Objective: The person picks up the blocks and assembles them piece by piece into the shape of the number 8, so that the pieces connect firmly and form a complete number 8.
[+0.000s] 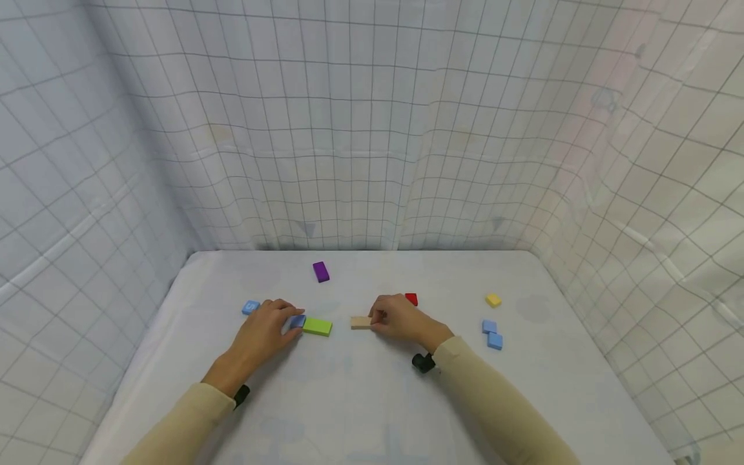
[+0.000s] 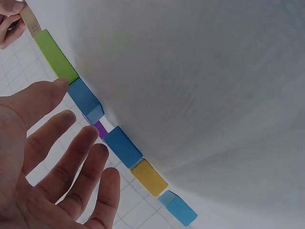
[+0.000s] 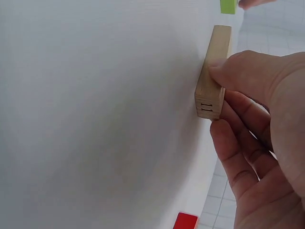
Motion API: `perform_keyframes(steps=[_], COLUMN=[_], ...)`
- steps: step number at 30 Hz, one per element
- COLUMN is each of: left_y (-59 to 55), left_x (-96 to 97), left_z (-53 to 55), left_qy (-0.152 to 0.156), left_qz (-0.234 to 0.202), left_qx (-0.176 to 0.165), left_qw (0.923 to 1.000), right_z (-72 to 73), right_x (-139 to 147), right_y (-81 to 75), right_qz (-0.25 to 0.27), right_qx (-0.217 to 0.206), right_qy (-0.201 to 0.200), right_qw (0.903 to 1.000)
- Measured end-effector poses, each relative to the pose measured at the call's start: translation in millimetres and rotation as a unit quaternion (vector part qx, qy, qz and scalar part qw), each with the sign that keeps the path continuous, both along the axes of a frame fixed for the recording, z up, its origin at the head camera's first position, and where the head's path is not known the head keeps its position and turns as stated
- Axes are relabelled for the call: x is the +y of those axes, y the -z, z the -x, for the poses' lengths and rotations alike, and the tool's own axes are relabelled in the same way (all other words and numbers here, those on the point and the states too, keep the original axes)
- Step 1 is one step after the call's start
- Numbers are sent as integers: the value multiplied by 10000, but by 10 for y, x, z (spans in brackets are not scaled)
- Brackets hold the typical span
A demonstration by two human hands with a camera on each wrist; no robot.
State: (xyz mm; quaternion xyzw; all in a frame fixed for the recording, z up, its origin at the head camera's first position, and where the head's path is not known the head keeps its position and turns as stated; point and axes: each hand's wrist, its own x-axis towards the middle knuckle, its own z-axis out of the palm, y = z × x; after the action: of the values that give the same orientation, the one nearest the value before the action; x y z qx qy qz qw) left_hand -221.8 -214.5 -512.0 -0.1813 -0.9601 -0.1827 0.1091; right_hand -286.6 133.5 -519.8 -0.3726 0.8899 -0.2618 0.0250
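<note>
While the right hand [image 1: 400, 318] holds a wooden block [image 1: 360, 323] in a narrow grip at the desk [image 1: 349, 400], the left hand [image 1: 263, 330] spreads loosely by a blue block [image 1: 298, 321] abutting a green block [image 1: 318, 327]; one join appears made, the wooden block unjoined, a purple block [image 1: 321, 272] lying apart

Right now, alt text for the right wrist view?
The right hand grips a wooden block; a white tabletop fills the picture's left. At the top edge are a green block and part of the left hand, at the bottom edge a red block.
</note>
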Motion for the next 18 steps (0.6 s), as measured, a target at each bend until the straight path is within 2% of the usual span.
perform_keyframes(steps=[5,11,18], left_y=[21,13,-12], left_x=[-12,-23,-21], left_z=[19,36,48], left_qy=[23,0,49], left_qz=[63,58,75], left_qx=[-117,-222,-190], left_qw=[9999,9997,9998], right_z=[-63,-121,-157], right_x=[153,301,433], right_y=[-13,0,41], right_qz=[47,-9,173], right_qx=[-39,120,269], right_qy=[-16,-73,-155], right_qw=[10000,9999,9994])
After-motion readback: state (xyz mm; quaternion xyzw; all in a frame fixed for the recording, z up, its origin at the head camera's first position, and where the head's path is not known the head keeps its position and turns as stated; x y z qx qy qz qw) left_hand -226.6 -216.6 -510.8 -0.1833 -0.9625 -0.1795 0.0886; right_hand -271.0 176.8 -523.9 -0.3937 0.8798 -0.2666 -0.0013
